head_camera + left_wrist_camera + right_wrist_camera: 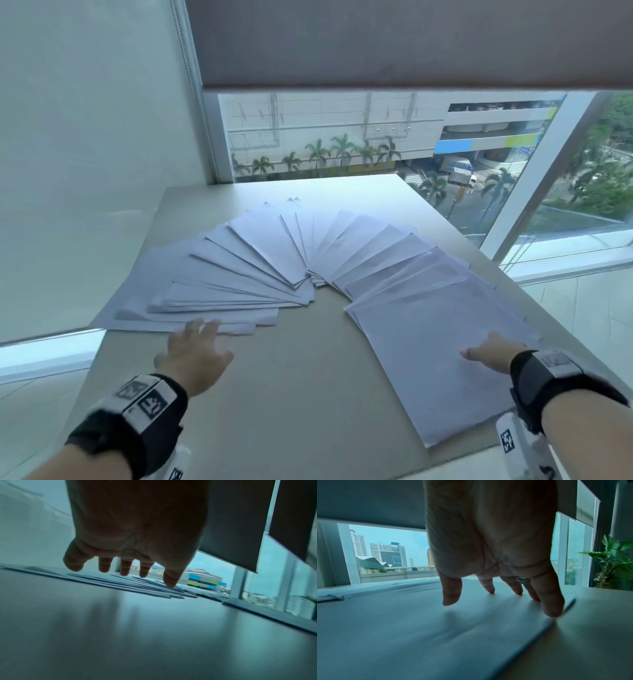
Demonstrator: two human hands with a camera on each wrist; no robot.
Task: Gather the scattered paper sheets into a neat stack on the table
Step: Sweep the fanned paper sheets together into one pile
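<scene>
Looking down from my head, I see the paper sheets (274,260) fanned in an arc across the desk (274,394), from the left edge round to the right edge. My left hand (195,353) reaches toward the near edge of the leftmost sheets with its fingers (202,329) spread apart and straight, gripping nothing. My right hand (493,351) lies on the big sheet by the desk's right edge.

At my left wrist, the left hand (137,534) hangs above the bare desk (137,635), fingers (104,566) apart, tips just short of the sheets' (145,586) layered edges.

At my right wrist, the right hand (494,545) presses its straight, parted fingers (553,607) onto the top sheet (402,628), the little finger at the sheet's right edge, beside bare desk (590,635). A ring (522,580) sits on one finger. A potted plant (614,563) stands beyond the desk's far right corner.
</scene>
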